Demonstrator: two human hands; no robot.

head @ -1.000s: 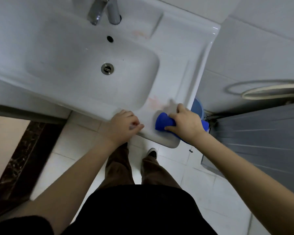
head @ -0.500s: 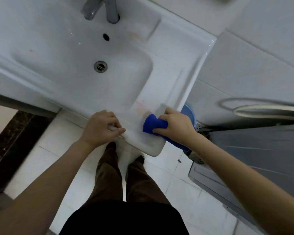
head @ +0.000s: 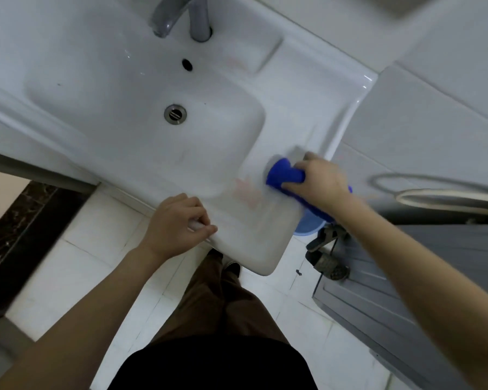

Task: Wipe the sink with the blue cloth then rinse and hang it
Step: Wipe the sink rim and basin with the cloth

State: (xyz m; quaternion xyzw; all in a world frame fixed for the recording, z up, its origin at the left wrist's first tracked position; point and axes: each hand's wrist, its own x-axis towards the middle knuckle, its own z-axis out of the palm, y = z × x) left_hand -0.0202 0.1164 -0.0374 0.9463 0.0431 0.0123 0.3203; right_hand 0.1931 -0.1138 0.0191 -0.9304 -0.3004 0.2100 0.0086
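Right grip [head: 319, 182] holds the blue cloth [head: 282, 174]: fingers curled over it, pressing it down on the flat side ledge of the sink [head: 316, 108], near the raised rim by the wall. Cloth is bunched. Most of it sticks out on the basin side of the grip, w/ a bit more blue showing under the wrist. Grip & cloth are both blurred, so exact finger layout can't be told. On the ledge btwn the two grips there's a pinkish smear [head: 247, 192], just beside the cloth.

Left grip [head: 178, 220] is narrow, clamped on the sink's front edge: fingers hooked over the lip, thumb along the top. It's well apart from the right grip, no contact w/ the cloth.

Beyond the left grip is the basin w/ drain [head: 175, 114], the overflow hole [head: 186, 64] past that, then the faucet [head: 164, 18] at the back. Under the right wrist, below the sink corner, part of a light-blue bucket [head: 307, 228] shows on the floor, w/ sandals [head: 326, 254] just beside it. Out to the right of the right grip a pale hose loop [head: 448, 197] sits above a grey panel [head: 406, 291]. Brown trousers [head: 223, 305] are below the left grip.
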